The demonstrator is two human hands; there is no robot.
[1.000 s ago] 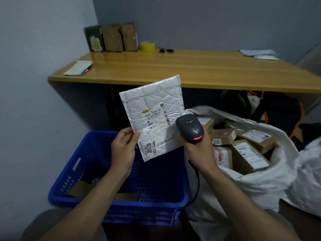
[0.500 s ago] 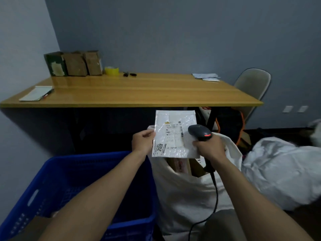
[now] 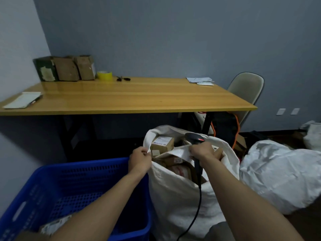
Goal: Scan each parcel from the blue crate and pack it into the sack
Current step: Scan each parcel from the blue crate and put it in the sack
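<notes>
While the white padded mailer point(image 3: 179, 152) lies across the mouth of the sack point(image 3: 175, 199), just above the brown boxes point(image 3: 162, 144) packed inside, the packing step is judged to be in hand. The sack rim is pinched by the left hand point(image 3: 140, 160), fingers curled on the cloth, and the mouth is pulled open toward the blue crate point(image 3: 83, 173). The scanner point(image 3: 195, 137) is gripped by the right hand point(image 3: 201, 152), fingers closed round the handle. The mailer's right end seems caught under the same fingers, but that cannot be told for sure. The cable point(image 3: 200, 193) is seen hanging down the sack front.

To do it well:
- The rim should be held lifted and taut by the left hand so the opening is not allowed to collapse.
- The mailer should be tipped edge-down and slid into a gap beside the boxes, not left flat on top where it could slip out.
- The scanner should be held clear of the opening and the cable left outside the sack so it is not buried.
- Release is best made only once the mailer is below the rim.

One more parcel point(image 3: 55, 224) is seen in the crate's near corner, partly hidden by the left forearm, so the task is judged unfinished.
</notes>
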